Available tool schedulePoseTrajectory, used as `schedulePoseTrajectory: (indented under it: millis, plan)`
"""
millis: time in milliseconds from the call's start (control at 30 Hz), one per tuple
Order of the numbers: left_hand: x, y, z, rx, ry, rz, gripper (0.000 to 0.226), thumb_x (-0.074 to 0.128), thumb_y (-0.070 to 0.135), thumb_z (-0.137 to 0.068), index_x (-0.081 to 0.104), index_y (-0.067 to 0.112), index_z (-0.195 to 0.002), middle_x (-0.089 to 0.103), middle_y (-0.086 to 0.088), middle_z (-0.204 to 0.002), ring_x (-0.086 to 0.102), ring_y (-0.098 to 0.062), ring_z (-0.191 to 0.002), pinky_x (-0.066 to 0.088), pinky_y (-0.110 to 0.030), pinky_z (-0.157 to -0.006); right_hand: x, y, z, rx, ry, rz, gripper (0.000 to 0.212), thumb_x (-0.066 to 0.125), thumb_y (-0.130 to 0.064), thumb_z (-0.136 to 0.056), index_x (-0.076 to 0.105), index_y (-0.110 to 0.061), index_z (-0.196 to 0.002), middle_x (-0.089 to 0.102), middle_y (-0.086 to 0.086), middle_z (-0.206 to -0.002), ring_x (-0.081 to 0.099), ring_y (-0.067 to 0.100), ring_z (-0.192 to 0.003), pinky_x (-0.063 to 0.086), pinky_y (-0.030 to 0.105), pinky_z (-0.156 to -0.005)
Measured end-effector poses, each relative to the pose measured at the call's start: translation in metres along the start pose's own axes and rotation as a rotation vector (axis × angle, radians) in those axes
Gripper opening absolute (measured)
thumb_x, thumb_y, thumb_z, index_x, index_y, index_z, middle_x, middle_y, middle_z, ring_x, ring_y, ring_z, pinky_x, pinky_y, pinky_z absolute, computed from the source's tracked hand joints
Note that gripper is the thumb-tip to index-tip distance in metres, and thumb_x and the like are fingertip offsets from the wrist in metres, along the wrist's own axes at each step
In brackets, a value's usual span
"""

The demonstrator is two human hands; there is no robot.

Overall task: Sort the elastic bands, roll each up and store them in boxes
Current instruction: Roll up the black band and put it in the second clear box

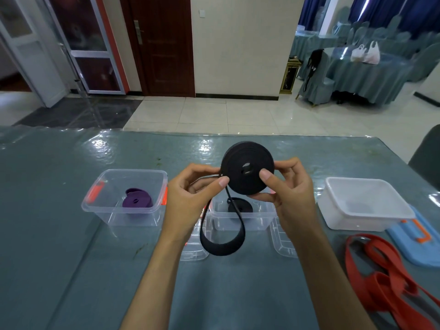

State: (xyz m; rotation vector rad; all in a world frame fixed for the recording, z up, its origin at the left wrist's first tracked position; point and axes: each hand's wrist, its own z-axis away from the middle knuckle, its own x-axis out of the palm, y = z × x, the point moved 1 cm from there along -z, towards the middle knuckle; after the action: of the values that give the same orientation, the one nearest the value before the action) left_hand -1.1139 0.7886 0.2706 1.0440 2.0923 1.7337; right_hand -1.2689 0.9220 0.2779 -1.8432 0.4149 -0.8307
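R hand [288,186] pinches black band [247,167] coil; L hand [192,194] pinches its loose tail; keep tension even, wind loop flat, then middle box [242,220].

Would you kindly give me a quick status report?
Both hands, left hand and right hand, grip black band roll. Loose tail hangs unrolled. Middle box below, unobstructed.

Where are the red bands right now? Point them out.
In the head view, the red bands lie unrolled on the table at the lower right, just in front of the blue lid and white box.
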Motion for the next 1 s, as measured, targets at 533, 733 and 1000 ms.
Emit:
schedulePoseTrajectory:
  millis: [533,733,1000]
  plan:
    - [-0.005,-0.011,-0.008,0.041,0.079,0.020,0.017,0.087,0.026,-0.077,0.081,0.029,-0.092,0.082,-0.003,-0.099,0.079,-0.019,-0.098,0.059,-0.023,-0.086,-0.012,0.013,-0.010,0.031,-0.125,0.214,0.026,0.082,-0.030,-0.085,0.062,-0.017,-0.095,0.076,0.005,-0.123,0.077,0.027,-0.107,0.066,0.049,-0.084]
    - [-0.005,-0.009,-0.013,0.042,0.012,-0.018,0.014,0.088,0.018,-0.076,0.079,0.022,-0.086,0.082,-0.009,-0.104,0.079,-0.028,-0.103,0.060,-0.027,-0.088,-0.011,-0.015,-0.033,0.045,-0.343,0.434,0.026,0.082,-0.025,-0.091,0.076,-0.028,-0.116,0.078,-0.002,-0.114,0.080,0.025,-0.095,0.065,0.032,-0.067]
    - [-0.006,-0.017,-0.018,-0.008,-0.022,-0.012,0.025,0.087,0.028,-0.078,0.084,0.023,-0.103,0.081,-0.005,-0.114,0.076,-0.024,-0.112,0.059,-0.031,-0.098,-0.013,-0.010,-0.034,-0.049,-0.167,0.288,0.026,0.086,-0.028,-0.083,0.082,-0.027,-0.108,0.081,0.004,-0.105,0.081,0.025,-0.088,0.064,0.032,-0.063]
